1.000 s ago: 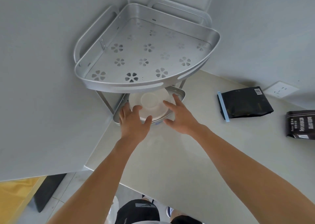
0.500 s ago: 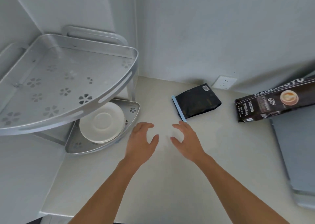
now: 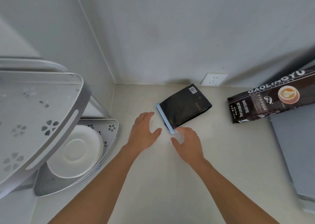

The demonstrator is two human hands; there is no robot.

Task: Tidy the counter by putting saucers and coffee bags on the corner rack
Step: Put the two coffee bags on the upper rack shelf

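Hands: left hand [image 3: 144, 131] and right hand [image 3: 188, 143] spread, empty, flanking the black coffee bag [image 3: 185, 107] on the counter [image 3: 153, 181].
Risk: bag's slick film could slip; saucers [image 3: 76, 151] already crowd the rack [image 3: 51, 94].

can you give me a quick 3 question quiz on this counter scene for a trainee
1. True or false: the saucers sit on the lower shelf of the corner rack.
2. Which thing are both hands nearest? A) the black bag with the blue strip B) the printed coffee bag C) the wall socket
3. Fill in: the left hand and right hand are both ____ and hold nothing.

Key
1. True
2. A
3. open
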